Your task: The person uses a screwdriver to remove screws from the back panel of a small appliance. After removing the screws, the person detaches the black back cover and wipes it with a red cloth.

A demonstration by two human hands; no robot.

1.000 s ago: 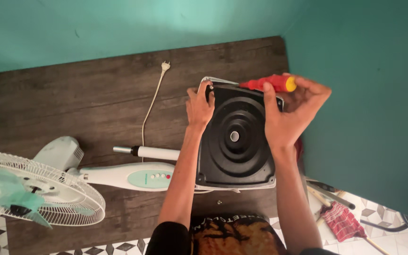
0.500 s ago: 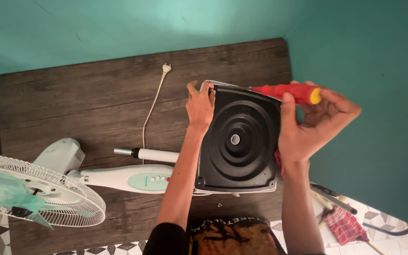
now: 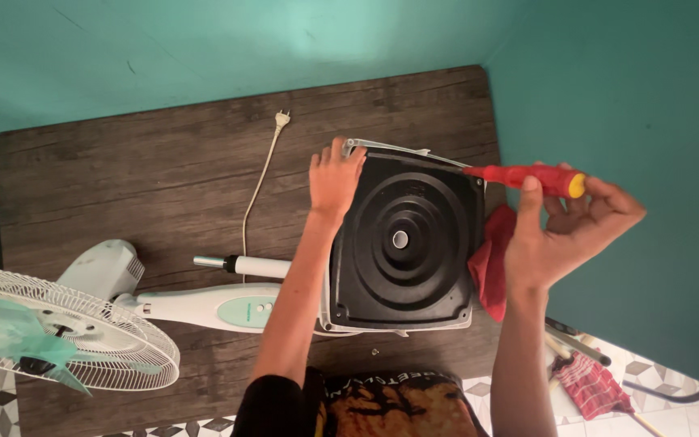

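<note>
The dark wooden worktop [image 3: 163, 170] stands against a teal wall, and its right edge runs just beside the fan base [image 3: 402, 243], so there is little room on that side; to the left of the base and toward the wall the wood is bare except for a thin white cord with its plug [image 3: 282, 119]. The fan base is square, with a black ribbed underside facing up and a white rim, and it lies at the right end of the worktop. The left hand [image 3: 333, 180] rests on the upper left corner of the base, its fingers [image 3: 341, 152] curled over the white rim and holding it. The right hand [image 3: 564, 226] is beyond the right edge of the worktop, and its fingers [image 3: 531, 202] grasp a red screwdriver with a yellow cap [image 3: 535, 177]. The tip of the screwdriver touches the upper right corner of the base. A red cloth [image 3: 491, 263] hangs at the worktop edge, between the base and the right hand. The white fan column [image 3: 220, 306] and the round fan grille [image 3: 74, 340] lie across the front left part, the grille reaching over the front edge.
</note>
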